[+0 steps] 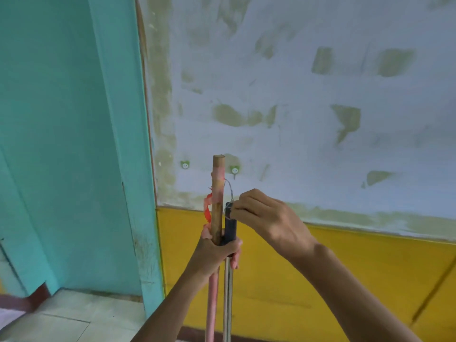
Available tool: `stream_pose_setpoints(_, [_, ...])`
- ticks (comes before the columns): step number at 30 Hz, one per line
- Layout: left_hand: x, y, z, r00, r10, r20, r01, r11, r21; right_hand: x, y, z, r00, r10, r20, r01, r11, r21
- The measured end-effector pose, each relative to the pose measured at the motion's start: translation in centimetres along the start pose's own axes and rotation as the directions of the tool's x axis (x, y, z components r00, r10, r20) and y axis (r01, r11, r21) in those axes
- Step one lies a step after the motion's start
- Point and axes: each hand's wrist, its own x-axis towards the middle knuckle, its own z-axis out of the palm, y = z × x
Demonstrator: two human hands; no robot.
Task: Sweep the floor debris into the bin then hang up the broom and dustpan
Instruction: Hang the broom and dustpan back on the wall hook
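Two handles stand upright side by side at center-bottom of frame, both clamped in the left hand [217,253], fist closed round them. Broom handle [218,193] is wooden w/ pink wrap and a shred of red-orange plastic [207,211] on its left side; its top reaches higher. Dustpan handle [228,280] is a metal tube w/ black grip [230,230], just right of the broom, touching or nearly so. Right hand [261,215] at center, fingers curled, pinching a thin wire loop [229,191] that runs from the broom's upper part down to the black grip top. Two small green hooks [185,165] [235,170] on the white patchy wall [296,95] behind, either side of the broom tip. Yellow lower wall [320,267] below; teal door frame [123,144] at left.
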Motion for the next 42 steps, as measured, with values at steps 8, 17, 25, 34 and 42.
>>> stream_pose_setpoints(8, [5.8,-3.5,0.3,0.992,-0.107,0.074,0.109,0.994,-0.014,-0.9,6.7,1.4,0.993,0.035,0.11,-0.04,0.998,0.046])
stream_pose_setpoints(17, [9.7,-5.5,-0.6,0.971,-0.113,0.21,0.112,0.994,0.018,0.1,7.6,3.0,0.909,0.391,-0.145,-0.371,0.917,0.146])
stream_pose_setpoints(25, [11.3,-7.1,-4.5,0.87,-0.23,0.436,0.198,0.973,0.117,4.3,9.8,2.4,0.713,0.68,0.174,-0.439,0.239,0.866])
stream_pose_setpoints(34, [12.6,-10.3,-6.4,0.833,-0.277,0.478,0.29,0.956,0.048,6.2,14.5,7.1,0.579,0.69,0.433,-0.497,-0.122,0.859])
stream_pose_setpoints(42, [12.2,-15.6,-6.3,0.903,-0.359,0.237,0.409,0.887,-0.215,5.6,18.4,13.9,0.38,0.739,0.557,-0.496,-0.345,0.797])
